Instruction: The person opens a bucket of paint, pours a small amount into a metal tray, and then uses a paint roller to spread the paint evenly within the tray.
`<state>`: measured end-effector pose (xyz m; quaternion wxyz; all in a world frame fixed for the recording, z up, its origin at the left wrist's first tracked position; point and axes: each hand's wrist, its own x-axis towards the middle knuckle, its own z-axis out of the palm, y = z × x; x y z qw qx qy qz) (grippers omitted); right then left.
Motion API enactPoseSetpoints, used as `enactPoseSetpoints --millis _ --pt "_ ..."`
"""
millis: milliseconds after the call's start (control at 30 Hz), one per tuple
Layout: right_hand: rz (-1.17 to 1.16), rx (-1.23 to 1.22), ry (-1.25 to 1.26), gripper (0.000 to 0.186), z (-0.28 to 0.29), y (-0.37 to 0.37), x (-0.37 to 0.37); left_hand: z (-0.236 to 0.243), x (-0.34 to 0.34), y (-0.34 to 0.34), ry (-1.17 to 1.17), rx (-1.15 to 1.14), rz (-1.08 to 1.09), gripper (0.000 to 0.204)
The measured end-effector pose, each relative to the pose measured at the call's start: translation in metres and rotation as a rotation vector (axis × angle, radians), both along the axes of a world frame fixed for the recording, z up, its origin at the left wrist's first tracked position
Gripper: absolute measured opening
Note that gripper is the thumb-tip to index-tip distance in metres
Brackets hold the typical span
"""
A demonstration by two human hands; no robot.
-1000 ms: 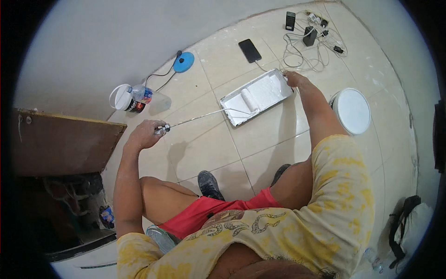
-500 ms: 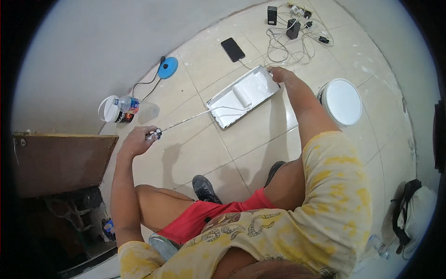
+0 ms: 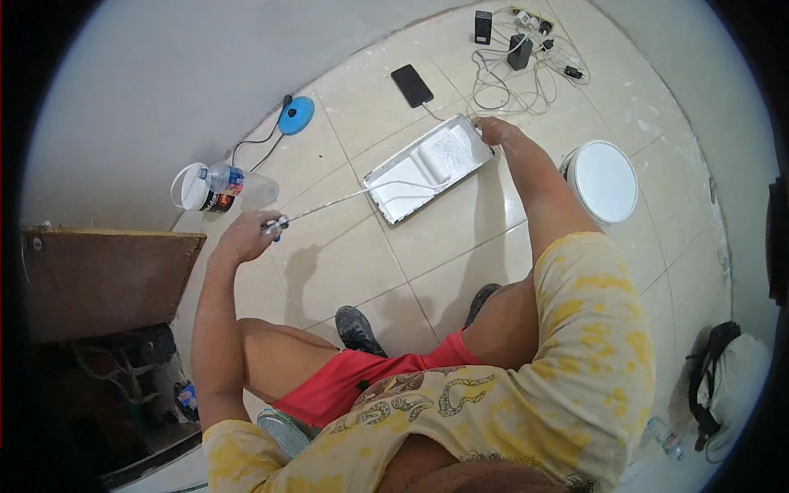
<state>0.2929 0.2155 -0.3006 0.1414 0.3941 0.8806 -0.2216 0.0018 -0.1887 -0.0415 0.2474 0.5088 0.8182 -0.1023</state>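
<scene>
My left hand point(image 3: 246, 237) is closed around the handle of a paint roller point(image 3: 431, 164), whose long thin rod reaches right and away from me. Its white, paint-covered head lies in a white paint tray point(image 3: 392, 197) on the tiled floor. White paint coats the inside of the tray. At the tray's far right corner, my right hand point(image 3: 495, 131) grips the rim, with the fingertips partly hidden. A white lidded bucket point(image 3: 605, 181) stands to the right of my right forearm.
A phone point(image 3: 412, 85) on a cable lies beyond the tray, near tangled cords and black adapters point(image 3: 519, 52). A blue round corded device point(image 3: 297, 116), a plastic bottle point(image 3: 223, 178) and a small bucket point(image 3: 195, 188) sit by the left wall. A brown wooden panel point(image 3: 107, 279) is at left.
The roller head has shifted slightly to the right and up within the tray. My left hand has moved slightly away from me with the handle; my right hand stays at the tray corner.
</scene>
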Motion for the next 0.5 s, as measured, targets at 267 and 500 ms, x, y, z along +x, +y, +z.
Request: enactPoseSetpoints --millis 267,500 --pt "0.119 -0.060 0.042 0.039 0.002 -0.021 -0.051 -0.009 -0.005 -0.025 0.040 0.135 -0.085 0.027" --pt "0.108 0.077 0.138 0.043 -0.042 -0.004 -0.036 -0.009 -0.012 -0.023 0.050 0.089 -0.096 0.027"
